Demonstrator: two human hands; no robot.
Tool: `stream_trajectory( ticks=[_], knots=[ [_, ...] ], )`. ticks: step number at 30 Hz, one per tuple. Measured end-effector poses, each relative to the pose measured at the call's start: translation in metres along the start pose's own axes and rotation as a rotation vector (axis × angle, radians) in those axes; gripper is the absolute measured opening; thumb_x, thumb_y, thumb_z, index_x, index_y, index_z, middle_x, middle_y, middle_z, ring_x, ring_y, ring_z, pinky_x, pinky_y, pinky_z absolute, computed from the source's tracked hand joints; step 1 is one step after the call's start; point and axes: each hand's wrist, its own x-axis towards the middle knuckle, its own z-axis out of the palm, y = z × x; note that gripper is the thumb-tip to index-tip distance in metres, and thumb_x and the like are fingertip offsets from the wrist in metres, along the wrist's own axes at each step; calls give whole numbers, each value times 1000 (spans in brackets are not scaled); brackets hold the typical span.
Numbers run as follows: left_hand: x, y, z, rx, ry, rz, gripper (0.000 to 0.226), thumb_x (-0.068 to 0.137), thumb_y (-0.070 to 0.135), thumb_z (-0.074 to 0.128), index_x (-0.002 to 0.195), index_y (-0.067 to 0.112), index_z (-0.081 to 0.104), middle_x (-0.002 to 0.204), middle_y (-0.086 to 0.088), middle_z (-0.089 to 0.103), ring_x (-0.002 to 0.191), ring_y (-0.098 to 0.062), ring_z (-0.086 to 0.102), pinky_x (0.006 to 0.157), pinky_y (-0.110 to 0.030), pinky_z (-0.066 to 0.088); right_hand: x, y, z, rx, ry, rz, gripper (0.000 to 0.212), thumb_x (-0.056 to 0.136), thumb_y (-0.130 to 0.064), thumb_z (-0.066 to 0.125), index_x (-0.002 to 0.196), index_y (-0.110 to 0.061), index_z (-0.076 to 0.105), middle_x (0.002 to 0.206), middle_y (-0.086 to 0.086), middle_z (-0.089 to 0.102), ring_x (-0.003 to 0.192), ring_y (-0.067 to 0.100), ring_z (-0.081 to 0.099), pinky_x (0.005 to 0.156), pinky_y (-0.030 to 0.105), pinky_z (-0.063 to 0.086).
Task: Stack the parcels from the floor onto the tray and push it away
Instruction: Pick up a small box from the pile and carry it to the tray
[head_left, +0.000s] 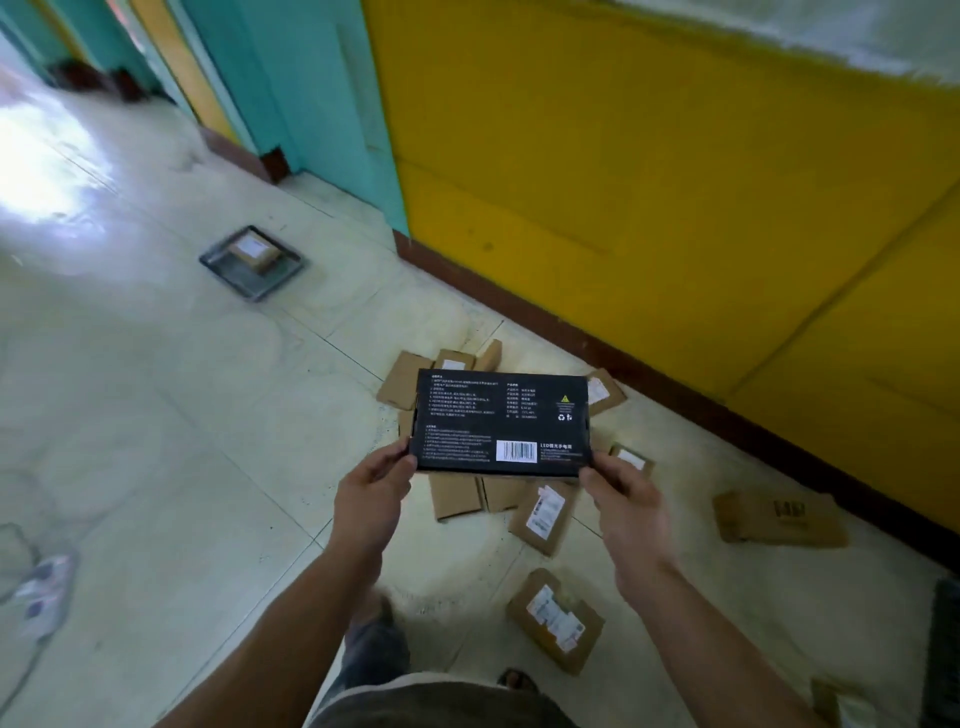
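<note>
A flat black box (501, 422) is held up over the floor (182, 441), printed side toward the camera. It's pinched at its lower left corner by the left hand (371, 491) and at its lower right corner by the right hand (623, 501), so both hands are clamped on it, set apart by the box's width. As for the writing, "LED" can be made out in white next to a white barcode label, followed by Chinese characters. A yellow warning triangle and a couple of recycling-type symbols are printed near the top right. The other blocks of white text are way too small to be read. Right under the box, brown parcels (543, 517) are scattered in a loose heap. At least ten can be counted, though a few are half hidden behind the box, and most carry a white shipping label that can't be read. One longer parcel (779, 519) is lying off on its own near the yellow wall (649, 182), with dark print on top that's too blurred to make out. One tray (244, 281) is seen well away, up and to the left, with a single labelled parcel (254, 251) sitting on it.
</note>
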Motion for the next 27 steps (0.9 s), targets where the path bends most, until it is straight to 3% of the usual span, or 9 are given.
stream_trajectory(
  ticks=[6, 13, 16, 19, 22, 27],
  knots=[
    [26, 20, -81, -86, 96, 11, 27, 98, 12, 55, 123, 14, 65, 116, 0, 67, 108, -18, 60, 96, -33, 47, -9, -33, 90, -82, -82, -36, 19, 92, -26, 63, 108, -34, 69, 109, -12, 69, 106, 14, 61, 93, 40, 50],
    [82, 51, -213, -144, 162, 43, 23, 97, 12, 57, 116, 19, 68, 111, 5, 69, 103, -13, 62, 90, -31, 47, -34, -79, 234, -109, -184, -80, 18, 93, -24, 63, 99, -40, 69, 105, -14, 69, 100, 9, 60, 73, 23, 44],
    [108, 64, -266, -146, 169, 54, 23, 97, 16, 57, 117, 22, 67, 106, 11, 67, 102, -12, 61, 86, -29, 46, -43, -96, 290, -148, -208, -91, 23, 92, -27, 65, 84, -47, 69, 98, -21, 70, 99, 9, 62, 89, 35, 51],
    [145, 76, -308, -144, 187, 39, 24, 98, 18, 56, 120, 22, 66, 105, 14, 65, 102, -12, 60, 87, -29, 46, -43, -113, 343, -159, -222, -108, 19, 92, -23, 65, 95, -41, 67, 105, -16, 69, 105, 12, 62, 98, 39, 49],
    [179, 88, -334, -130, 190, 31, 25, 99, 20, 54, 121, 22, 65, 103, 16, 63, 105, -16, 59, 90, -30, 47, -38, -134, 389, -220, -224, -129, 23, 94, -26, 63, 114, -35, 65, 111, -12, 66, 107, 11, 58, 93, 33, 45],
    [240, 118, -371, -140, 207, 26, 22, 98, 18, 56, 116, 23, 66, 104, 13, 65, 103, -13, 60, 92, -32, 47, -4, -155, 466, -202, -256, -114, 25, 93, -24, 63, 117, -32, 66, 113, -7, 68, 107, 15, 60, 95, 36, 47]
  ],
)
